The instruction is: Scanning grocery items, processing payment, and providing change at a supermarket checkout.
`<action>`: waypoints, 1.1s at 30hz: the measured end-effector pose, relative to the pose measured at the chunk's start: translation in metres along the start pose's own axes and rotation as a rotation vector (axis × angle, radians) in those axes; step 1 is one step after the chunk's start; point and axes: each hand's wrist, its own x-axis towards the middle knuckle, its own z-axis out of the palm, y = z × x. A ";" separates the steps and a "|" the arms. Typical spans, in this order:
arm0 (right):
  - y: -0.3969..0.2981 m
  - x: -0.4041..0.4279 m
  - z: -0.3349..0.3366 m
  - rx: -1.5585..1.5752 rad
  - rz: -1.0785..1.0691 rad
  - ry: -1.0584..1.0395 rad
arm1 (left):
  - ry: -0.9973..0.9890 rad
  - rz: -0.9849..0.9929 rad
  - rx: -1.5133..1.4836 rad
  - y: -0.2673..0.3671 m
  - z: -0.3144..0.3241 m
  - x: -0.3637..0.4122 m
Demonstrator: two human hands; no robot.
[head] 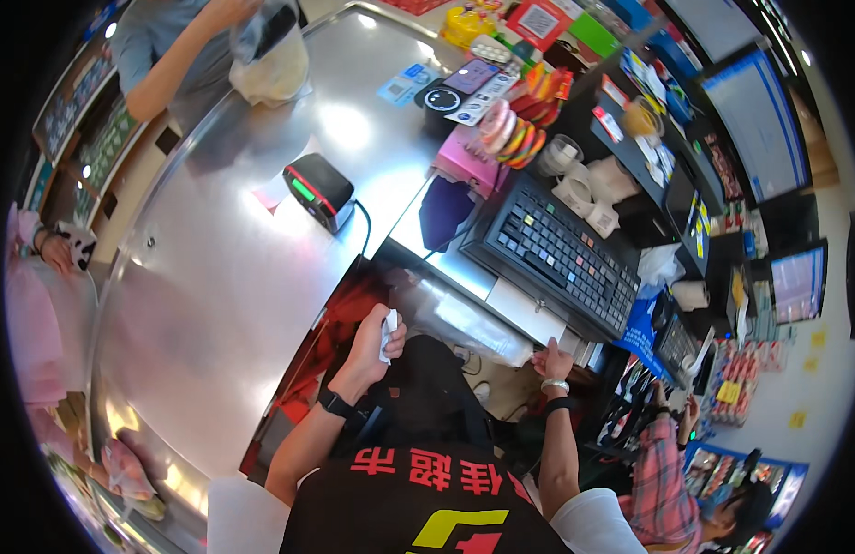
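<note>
My left hand is closed around a crumpled piece of white paper, just off the edge of the metal counter. My right hand is at the front corner of a drawer below the black keyboard. Its fingers are near the end of a bundle of clear plastic bags that hangs under the drawer front; whether they grip it I cannot tell. A black and red scanner box with a green light stands on the counter, its cable running towards the keyboard.
Across the counter a person holds a filled plastic bag. Another person in pink stands at the left, near a bag of produce. Lollipops, a pink box and paper rolls crowd the keyboard. A co-worker in plaid is at the right.
</note>
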 end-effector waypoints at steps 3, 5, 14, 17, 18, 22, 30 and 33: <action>-0.013 -0.005 0.000 -0.171 0.027 0.014 | 0.017 -0.003 -0.034 0.005 -0.009 0.004; -0.027 -0.015 -0.004 -0.329 0.030 -0.024 | 0.022 0.036 -0.018 0.009 -0.016 0.005; -0.057 -0.073 0.052 -1.132 -0.921 -0.038 | 0.161 -0.002 -0.103 0.008 -0.054 0.016; -0.054 -0.075 0.082 -1.123 -1.004 -0.207 | 0.198 -0.019 -0.124 0.001 -0.069 0.018; -0.051 -0.074 0.089 -1.161 -0.982 -0.242 | 0.193 0.004 -0.117 -0.001 -0.075 0.018; -0.040 -0.073 0.097 -1.236 -0.979 -0.241 | 0.293 -0.008 -0.188 -0.007 -0.088 0.018; -0.035 -0.071 0.087 -1.388 -0.881 -0.377 | 0.262 0.169 -0.058 0.014 -0.070 0.012; -0.030 -0.051 0.088 -1.369 -0.834 -0.314 | 0.245 0.222 0.022 0.021 -0.068 0.003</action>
